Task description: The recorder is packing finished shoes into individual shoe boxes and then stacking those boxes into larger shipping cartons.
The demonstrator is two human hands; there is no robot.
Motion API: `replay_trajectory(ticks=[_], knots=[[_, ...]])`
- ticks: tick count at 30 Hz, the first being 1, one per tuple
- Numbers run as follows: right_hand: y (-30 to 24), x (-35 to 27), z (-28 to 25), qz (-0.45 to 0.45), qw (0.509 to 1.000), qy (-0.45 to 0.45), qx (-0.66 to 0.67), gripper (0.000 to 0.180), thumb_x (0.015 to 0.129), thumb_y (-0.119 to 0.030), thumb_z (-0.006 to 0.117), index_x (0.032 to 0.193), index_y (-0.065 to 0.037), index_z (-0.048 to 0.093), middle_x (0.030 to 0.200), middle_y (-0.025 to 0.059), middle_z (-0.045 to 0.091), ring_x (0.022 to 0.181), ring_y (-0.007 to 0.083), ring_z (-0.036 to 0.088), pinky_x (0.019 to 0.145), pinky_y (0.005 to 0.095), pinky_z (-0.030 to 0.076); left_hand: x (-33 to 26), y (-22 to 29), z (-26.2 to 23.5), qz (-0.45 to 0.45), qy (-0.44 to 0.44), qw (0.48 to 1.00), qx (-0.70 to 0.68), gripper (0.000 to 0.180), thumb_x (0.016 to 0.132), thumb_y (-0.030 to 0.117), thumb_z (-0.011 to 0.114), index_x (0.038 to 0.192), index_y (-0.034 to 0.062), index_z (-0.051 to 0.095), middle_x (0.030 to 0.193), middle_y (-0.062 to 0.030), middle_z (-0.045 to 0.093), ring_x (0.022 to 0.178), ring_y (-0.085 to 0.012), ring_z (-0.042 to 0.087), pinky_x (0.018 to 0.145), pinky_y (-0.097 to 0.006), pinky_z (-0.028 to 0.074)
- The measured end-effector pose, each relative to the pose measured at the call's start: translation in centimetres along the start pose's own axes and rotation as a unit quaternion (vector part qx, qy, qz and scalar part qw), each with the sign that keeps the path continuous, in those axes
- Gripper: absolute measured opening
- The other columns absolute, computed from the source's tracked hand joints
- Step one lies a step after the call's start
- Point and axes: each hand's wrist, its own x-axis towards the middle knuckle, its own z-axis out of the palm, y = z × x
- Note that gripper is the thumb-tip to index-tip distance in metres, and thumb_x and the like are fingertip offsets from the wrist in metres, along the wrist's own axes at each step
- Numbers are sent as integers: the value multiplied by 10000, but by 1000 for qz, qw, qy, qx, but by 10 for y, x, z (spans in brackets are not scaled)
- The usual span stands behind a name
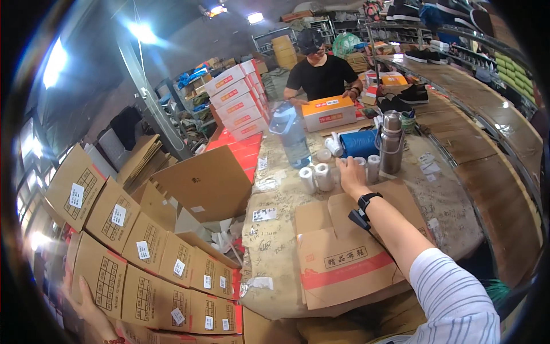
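Head view: rests right hand (pixel 350 176) half-curled at white rolls (pixel 323 176) on the table (pixel 452 198), cannot confirm a grip; lays left hand (pixel 93 312), fingers extended, against a stacked carton (pixel 106 278). Expect light, smooth rolls: circle the sides. Expect stiff carton board: clasp opposite edges.

You are in a shoe-packing workshop that doubles as a storeroom. Printed brown cartons (pixel 144 243) with white labels stand stacked at your near left, and white-and-red shoeboxes (pixel 232 106) are piled beyond them. Your worktable (pixel 266 229), covered with scribbled paper, carries small white rolls (pixel 323 178). On your far right, black shoes (pixel 417 94) sit along long shelving (pixel 501 117). Across from you a co-worker (pixel 322 77) handles a box (pixel 329 113), under bright ceiling lamps (pixel 142 34).
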Motion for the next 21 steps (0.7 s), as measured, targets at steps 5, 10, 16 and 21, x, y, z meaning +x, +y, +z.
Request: replay_trajectory(ticks=[5, 10, 16, 21], knots=[[54, -3, 21, 40, 995, 90, 28, 195, 848, -204, 515, 939, -49, 589, 1015, 172, 542, 901, 366, 530, 792, 468, 433, 3, 1, 8, -1, -14, 1000, 2, 288, 932, 164, 538, 1169, 1, 523, 1223, -108, 503, 1194, -208, 416, 1034, -354, 285], [38, -32, -26, -115, 975, 105, 158, 136, 808, -72, 621, 933, -20, 606, 1069, 126, 556, 928, 280, 553, 797, 393, 460, 3, 3, 2, 13, -28, 1000, -4, 286, 927, 159, 545, 1167, 5, 518, 1216, -91, 505, 1126, -192, 454, 1011, -330, 307], [-18, -96, -110, 8, 771, -126, 624, 140, 910, -79, 570, 1012, 16, 586, 918, 47, 624, 797, 127, 600, 739, 261, 500, -7, 39, 6, 33, 44, 993, 106, 348, 909, 166, 571, 1204, -5, 504, 1223, -102, 503, 1167, -198, 442, 1040, -351, 293], [-59, -176, -157, 72, 678, -145, 717, 154, 922, -80, 541, 1004, 36, 598, 884, 63, 646, 811, 127, 616, 751, 280, 513, -121, 195, 50, 70, -131, 945, -292, 530, 933, 263, 492, 1345, -40, 354, 1245, -163, 493, 1034, -271, 573, 866, -357, 493]])
